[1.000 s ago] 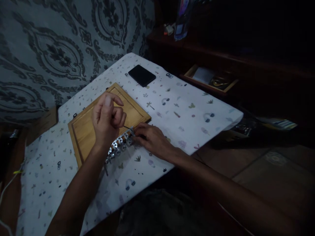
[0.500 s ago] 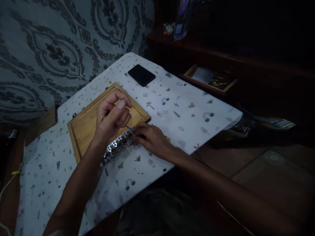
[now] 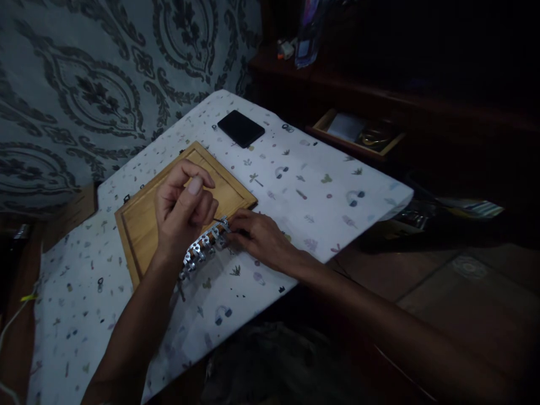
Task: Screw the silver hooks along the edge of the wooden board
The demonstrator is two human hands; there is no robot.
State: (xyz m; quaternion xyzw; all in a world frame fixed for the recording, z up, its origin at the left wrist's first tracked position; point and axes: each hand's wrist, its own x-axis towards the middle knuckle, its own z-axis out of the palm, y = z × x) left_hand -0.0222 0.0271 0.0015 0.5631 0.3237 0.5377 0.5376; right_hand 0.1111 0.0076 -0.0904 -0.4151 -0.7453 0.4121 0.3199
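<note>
My left hand [image 3: 183, 205] is raised over the wooden board [image 3: 145, 211], its fingers curled closed. A thin dark rod [image 3: 219, 220] runs from those fingers toward a row of small silver metal pieces [image 3: 205, 243] along the board's near edge. Whether it is a hex key or a screwdriver I cannot tell. At the right end of that row, my right hand [image 3: 257, 236] pinches one silver metal piece [image 3: 224, 224] between thumb and fingers. The fingertips partly cover it. My left forearm hides the row's left end.
A white patterned cloth [image 3: 312, 197] covers the table under the board. Toward the back lies a black phone-like slab [image 3: 241, 129]. An open drawer [image 3: 358, 133] and a plastic bottle [image 3: 309, 42] are at the far right. A cardboard piece [image 3: 71, 216] stands at the left.
My left hand has shifted slightly left and turned a little, uncovering more of the metal row. The right hand stays at the same metal piece.
</note>
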